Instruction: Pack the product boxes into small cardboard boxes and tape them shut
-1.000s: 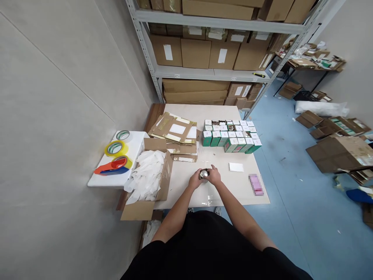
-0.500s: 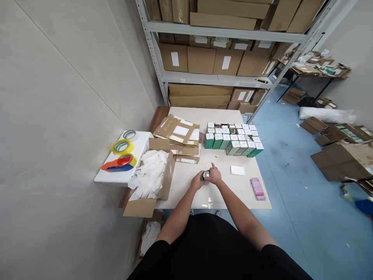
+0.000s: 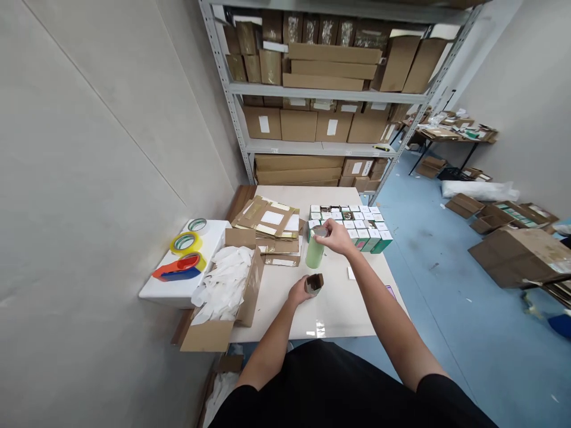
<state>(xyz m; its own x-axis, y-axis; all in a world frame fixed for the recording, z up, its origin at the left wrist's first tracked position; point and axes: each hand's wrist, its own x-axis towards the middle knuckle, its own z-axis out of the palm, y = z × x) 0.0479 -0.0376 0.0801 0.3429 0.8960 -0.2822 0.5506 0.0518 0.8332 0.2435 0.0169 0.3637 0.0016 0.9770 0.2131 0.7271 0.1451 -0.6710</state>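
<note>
My right hand point(image 3: 336, 236) grips the silver top of a pale green bottle point(image 3: 314, 254), which is held upright above the table point(image 3: 332, 306). Nearer to me, my left hand point(image 3: 298, 292) is wrapped round a small carton point(image 3: 314, 286). The carton's top is uncovered and its inside looks dark. Beyond the bottle stand rows of white and green cartons point(image 3: 379, 241), partly covered by my right hand. A white card point(image 3: 351, 273) lies beside my right forearm, mostly hidden by it.
On the left, an open cardboard box point(image 3: 250, 291) holds white paper point(image 3: 225, 282). Tape rolls point(image 3: 185, 242) and a red and blue tape dispenser point(image 3: 181, 267) lie on a white surface. Flattened cardboard point(image 3: 270, 223) is piled behind. A shelf rack point(image 3: 321, 147) stands at the back.
The hands have moved apart. My right hand has drawn the green bottle out of the carton and away from me; my left hand keeps hold of the carton. The view has tilted up.
</note>
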